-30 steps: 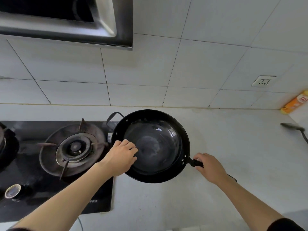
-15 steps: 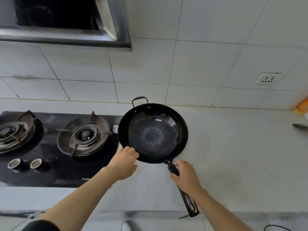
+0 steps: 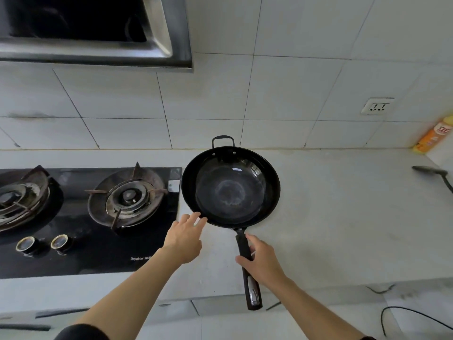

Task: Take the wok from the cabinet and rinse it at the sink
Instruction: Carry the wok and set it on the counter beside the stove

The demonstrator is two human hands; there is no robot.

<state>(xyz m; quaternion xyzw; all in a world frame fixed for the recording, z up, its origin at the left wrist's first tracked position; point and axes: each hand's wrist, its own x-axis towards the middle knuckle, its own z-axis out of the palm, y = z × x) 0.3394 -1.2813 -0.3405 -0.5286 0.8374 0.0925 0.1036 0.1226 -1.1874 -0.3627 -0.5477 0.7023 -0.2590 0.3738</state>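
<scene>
The black wok [image 3: 230, 187] rests upright on the pale countertop [image 3: 331, 217], just right of the stove. Its small loop handle points to the wall and its long black handle [image 3: 245, 251] points toward me, past the counter's edge. My right hand [image 3: 263, 262] is wrapped loosely around the long handle, thumb across it and index finger stretched along it. My left hand [image 3: 185, 238] hovers at the wok's near-left rim with fingers spread, fingertips just touching the rim and holding nothing. No sink or cabinet is in view.
A black two-burner gas stove [image 3: 127, 197] with two knobs fills the left side, under a range hood [image 3: 98, 33]. At the far right lie a ladle [image 3: 429, 170] and an orange bottle [image 3: 434, 136]. A wall socket [image 3: 378, 106] sits on the tiled wall.
The wok has swung so its long handle points toward me, and it has settled right of the stove. My left hand has come off the rim and opened. My right grip has loosened.
</scene>
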